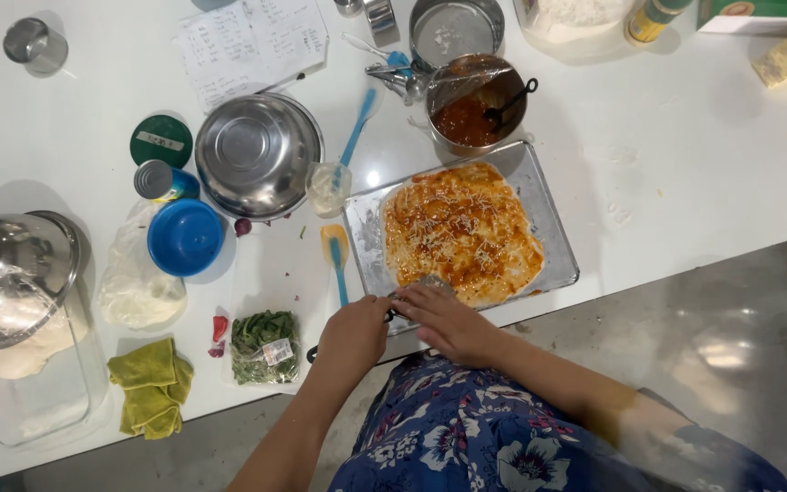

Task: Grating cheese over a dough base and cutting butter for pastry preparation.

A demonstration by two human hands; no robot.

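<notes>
Your left hand and right hand, fingers curled on a small grater, meet low centre over the pizza tray, so shreds land there.

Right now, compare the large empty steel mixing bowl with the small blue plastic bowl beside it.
The large steel mixing bowl stands upright and open, showing its shiny bare inside; the small blue plastic bowl seems to lie upside down, though that is hard to tell. The steel one is clearly wider. The steel one is reflective metal; the blue one is matte and coloured. Both are round and rest on the white table, left of the pizza tray.
</notes>
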